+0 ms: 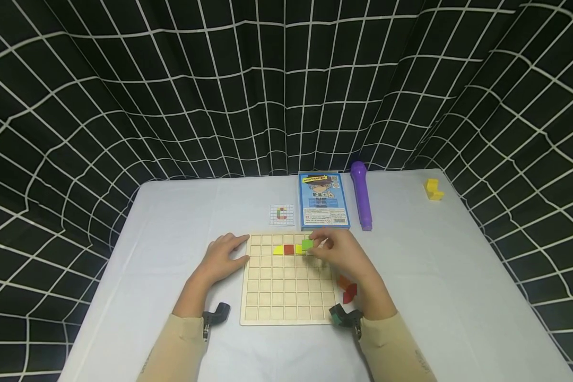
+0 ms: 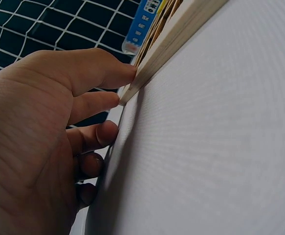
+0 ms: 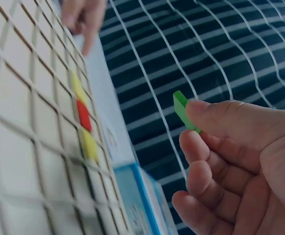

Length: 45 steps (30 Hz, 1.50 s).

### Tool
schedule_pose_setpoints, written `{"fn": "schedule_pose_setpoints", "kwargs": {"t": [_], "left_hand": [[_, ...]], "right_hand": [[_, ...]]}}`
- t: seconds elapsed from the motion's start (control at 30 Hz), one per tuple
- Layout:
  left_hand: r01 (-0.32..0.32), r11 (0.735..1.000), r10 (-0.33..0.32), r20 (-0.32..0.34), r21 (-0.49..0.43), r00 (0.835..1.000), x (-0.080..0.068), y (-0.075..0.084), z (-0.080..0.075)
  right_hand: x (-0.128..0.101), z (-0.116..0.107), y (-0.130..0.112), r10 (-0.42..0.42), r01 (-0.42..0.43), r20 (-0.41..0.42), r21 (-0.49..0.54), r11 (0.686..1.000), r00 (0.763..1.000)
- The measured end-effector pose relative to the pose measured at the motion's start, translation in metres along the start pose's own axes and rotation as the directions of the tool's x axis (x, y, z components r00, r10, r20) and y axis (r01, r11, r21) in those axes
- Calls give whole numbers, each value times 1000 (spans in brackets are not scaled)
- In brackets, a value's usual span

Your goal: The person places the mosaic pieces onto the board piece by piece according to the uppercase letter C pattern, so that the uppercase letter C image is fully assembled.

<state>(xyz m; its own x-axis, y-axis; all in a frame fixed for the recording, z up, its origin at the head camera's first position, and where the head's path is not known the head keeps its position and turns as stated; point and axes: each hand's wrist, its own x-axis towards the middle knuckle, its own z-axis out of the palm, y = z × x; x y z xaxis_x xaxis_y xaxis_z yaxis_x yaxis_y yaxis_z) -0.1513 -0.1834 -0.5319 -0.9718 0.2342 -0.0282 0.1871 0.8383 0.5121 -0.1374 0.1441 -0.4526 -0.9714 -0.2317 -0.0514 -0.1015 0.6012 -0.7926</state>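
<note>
Head view shows the desk (image 1: 172, 212) carrying a wooden grid board (image 1: 286, 292). Left hand (image 1: 222, 258) braces its left edge, fingers straight and pressing. Right hand (image 1: 344, 254) pinches a green tile (image 3: 180, 108) over the top row, beside yellow and red pieces (image 1: 288, 249). It looks light, stiff and smooth; thin edges suit the grip.
</note>
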Motion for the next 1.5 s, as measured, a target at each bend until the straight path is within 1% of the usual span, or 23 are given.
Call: {"fn": "schedule_pose_setpoints", "kwargs": {"t": [0.13, 0.23, 0.33, 0.5, 0.7, 0.83, 0.9, 0.97, 1.07, 1.2, 1.33, 1.43, 1.5], "left_hand": [[-6, 1000, 6, 0, -1, 1000, 0, 1, -1], [-11, 1000, 11, 3, -1, 1000, 0, 1, -2], [-13, 1000, 13, 6, 0, 1000, 0, 1, -2], [-10, 1000, 10, 5, 1, 1000, -1, 1, -2], [-7, 1000, 7, 5, -3, 1000, -1, 2, -3], [-9, 1000, 9, 6, -6, 1000, -1, 2, -3], [-7, 1000, 7, 8, -4, 1000, -1, 2, -3], [-4, 1000, 4, 9, -2, 1000, -1, 1, -3], [-2, 1000, 2, 13, -4, 1000, -1, 1, -3], [-2, 1000, 2, 13, -11, 1000, -1, 1, -2], [0, 1000, 0, 12, -9, 1000, -1, 1, -1], [-2, 1000, 2, 11, -5, 1000, -1, 1, -1], [-6, 1000, 6, 10, -6, 1000, -1, 1, -2]], "right_hand": [[-2, 22, -12, -16, 17, 32, -26, 1000, 999], [-2, 40, -16, -29, 33, 56, -64, 997, 998], [-1, 58, -16, -43, 51, 70, -119, 992, 997], [2, 80, -11, -56, 66, 54, -207, 976, 997], [4, 92, -3, -89, 90, 16, -283, 955, 996], [4, 94, -2, -105, 93, -23, -298, 950, 994], [4, 94, -3, -103, 90, -26, -299, 950, 994], [3, 92, -5, -95, 87, -12, -308, 947, 995], [2, 82, -8, -93, 98, 30, -296, 950, 995], [3, 55, -7, -64, 74, 52, -220, 973, 997], [2, 23, 2, 22, -14, 58, -124, 992, 998], [2, 3, 13, 78, -71, 76, -84, 994, 994], [2, -8, 21, 95, -88, 87, -77, 993, 992]]}}
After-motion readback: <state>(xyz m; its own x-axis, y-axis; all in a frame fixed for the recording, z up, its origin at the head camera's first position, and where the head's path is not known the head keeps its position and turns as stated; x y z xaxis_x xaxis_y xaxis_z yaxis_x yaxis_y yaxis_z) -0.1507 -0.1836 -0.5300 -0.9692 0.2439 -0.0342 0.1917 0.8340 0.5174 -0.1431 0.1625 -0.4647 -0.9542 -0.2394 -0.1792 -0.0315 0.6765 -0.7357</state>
